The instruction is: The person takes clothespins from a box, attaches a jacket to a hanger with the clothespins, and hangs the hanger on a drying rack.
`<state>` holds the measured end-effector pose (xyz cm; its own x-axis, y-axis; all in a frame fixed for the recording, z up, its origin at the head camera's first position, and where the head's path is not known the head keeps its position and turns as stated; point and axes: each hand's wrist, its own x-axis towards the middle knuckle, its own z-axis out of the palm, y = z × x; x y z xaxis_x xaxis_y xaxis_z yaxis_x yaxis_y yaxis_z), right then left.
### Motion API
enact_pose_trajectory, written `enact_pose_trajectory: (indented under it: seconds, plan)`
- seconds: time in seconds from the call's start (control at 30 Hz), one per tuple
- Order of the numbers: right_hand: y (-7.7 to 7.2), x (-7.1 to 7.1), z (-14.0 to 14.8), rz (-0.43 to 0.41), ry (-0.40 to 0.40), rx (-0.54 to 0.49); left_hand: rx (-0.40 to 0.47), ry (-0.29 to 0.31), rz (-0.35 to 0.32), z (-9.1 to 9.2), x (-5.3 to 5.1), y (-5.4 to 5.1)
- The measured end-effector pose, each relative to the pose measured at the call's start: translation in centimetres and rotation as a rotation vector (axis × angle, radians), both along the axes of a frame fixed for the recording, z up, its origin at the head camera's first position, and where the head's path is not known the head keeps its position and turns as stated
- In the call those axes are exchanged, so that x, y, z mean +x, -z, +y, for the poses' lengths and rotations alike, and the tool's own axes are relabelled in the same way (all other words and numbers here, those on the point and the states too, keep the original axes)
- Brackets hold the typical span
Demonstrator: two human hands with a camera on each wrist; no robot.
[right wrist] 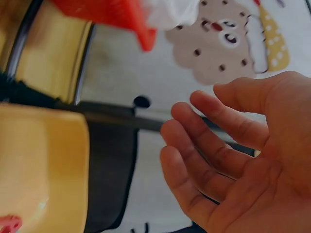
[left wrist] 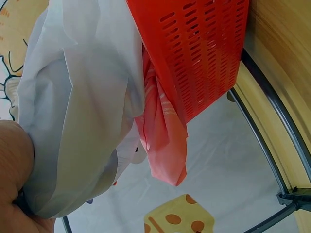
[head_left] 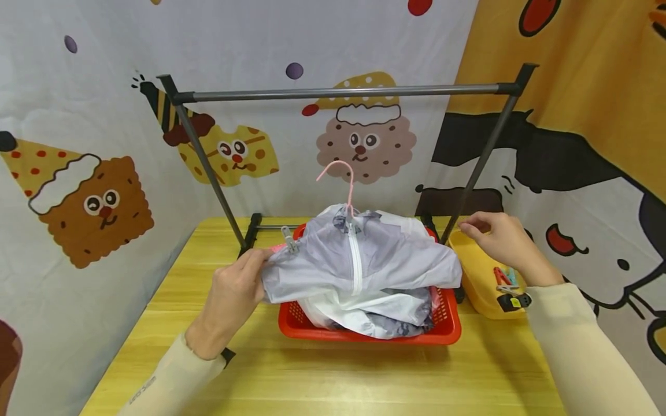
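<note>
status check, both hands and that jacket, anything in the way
Left hand grips light grey zip jacket by sleeve; right hand empty near yellow bin. Jacket on pink hanger over red basket, hook off rack bar. Nothing seen between them.

booth of cartoon-print curtains (head_left: 234, 46)
</note>
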<state>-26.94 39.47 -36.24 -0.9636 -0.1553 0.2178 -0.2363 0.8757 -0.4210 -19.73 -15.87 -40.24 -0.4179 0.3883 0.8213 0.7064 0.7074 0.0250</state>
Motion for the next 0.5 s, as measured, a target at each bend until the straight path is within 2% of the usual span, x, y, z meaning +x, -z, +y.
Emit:
enact_pose_trajectory:
  seconds: [0.17, 0.5]
  plan:
    - [1.3, -0.6, 1.6, -0.112, 0.017, 0.043, 0.001, -0.001, -0.007, -0.3, 0.2, 0.0]
    - [3.4, -1.4, 4.8, -0.269, 0.032, 0.181, -0.006, 0.005, -0.008, -0.6, 0.4, 0.0]
